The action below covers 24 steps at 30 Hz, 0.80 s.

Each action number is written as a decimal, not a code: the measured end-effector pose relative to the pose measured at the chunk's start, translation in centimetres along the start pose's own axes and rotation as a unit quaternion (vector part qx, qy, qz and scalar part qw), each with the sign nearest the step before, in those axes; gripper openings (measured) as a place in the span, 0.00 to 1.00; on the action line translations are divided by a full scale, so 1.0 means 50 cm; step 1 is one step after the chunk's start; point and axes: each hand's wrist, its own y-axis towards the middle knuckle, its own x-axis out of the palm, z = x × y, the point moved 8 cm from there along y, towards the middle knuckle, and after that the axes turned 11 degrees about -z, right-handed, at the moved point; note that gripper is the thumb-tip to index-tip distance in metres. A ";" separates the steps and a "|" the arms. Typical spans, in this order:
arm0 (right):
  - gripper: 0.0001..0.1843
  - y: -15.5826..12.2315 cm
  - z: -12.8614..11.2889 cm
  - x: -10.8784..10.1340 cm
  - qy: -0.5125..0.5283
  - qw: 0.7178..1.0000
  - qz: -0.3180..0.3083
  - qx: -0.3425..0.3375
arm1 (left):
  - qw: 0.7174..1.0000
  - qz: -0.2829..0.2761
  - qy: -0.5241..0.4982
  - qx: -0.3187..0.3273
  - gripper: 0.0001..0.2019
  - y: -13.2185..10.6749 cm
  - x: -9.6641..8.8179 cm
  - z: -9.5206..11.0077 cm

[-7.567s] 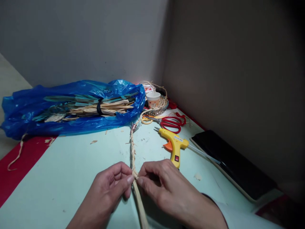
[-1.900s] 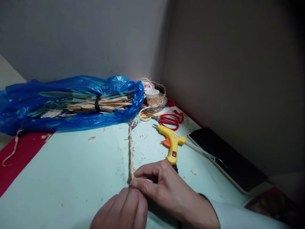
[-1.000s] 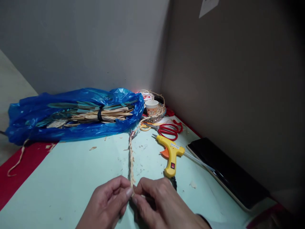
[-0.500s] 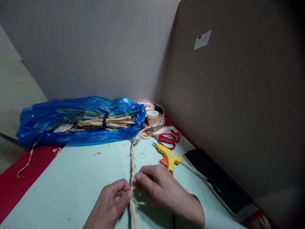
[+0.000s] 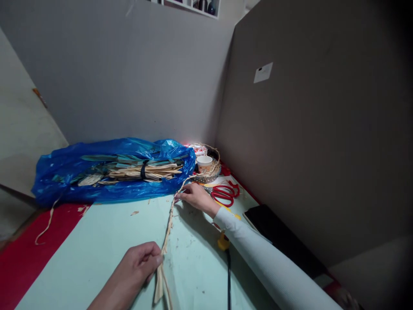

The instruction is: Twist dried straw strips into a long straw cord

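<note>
A thin braided straw cord (image 5: 170, 224) runs from the far side of the table toward me, with flat loose strands (image 5: 159, 284) at its near end. My left hand (image 5: 137, 269) pinches it between thumb and fingers, just above those strands. At the far stretch of the cord, beside the blue bag, is my right hand (image 5: 196, 197), its fingertips closed on the braid. Behind this hand lie red-handled scissors (image 5: 226, 193). My right forearm covers most of a yellow glue gun (image 5: 223, 242).
A blue plastic bag (image 5: 74, 172) holds a tied bundle of straw (image 5: 158, 170). A paper cup (image 5: 204, 163) stands with a coiled cord at the back corner. A dark flat case (image 5: 277, 237) lies at right, beside a grey partition (image 5: 306, 150). Straw scraps dot the table.
My right hand has moved forward from beside my left hand to the far part of the cord. My left hand has shifted slightly left, still pinching. The cord now slants.
</note>
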 end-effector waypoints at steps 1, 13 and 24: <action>0.13 0.006 0.000 0.004 0.010 1.000 -0.004 -0.004 | 1.000 -0.001 -0.001 -0.007 0.15 -0.002 -0.006 -0.005; 0.10 0.041 0.005 0.025 -0.041 0.998 -0.002 -0.045 | 0.994 -0.007 0.108 -0.009 0.16 -0.016 -0.088 0.005; 0.10 0.046 0.006 0.027 -0.129 0.986 -0.009 -0.103 | 0.949 -0.018 0.314 -0.014 0.09 0.054 -0.174 0.040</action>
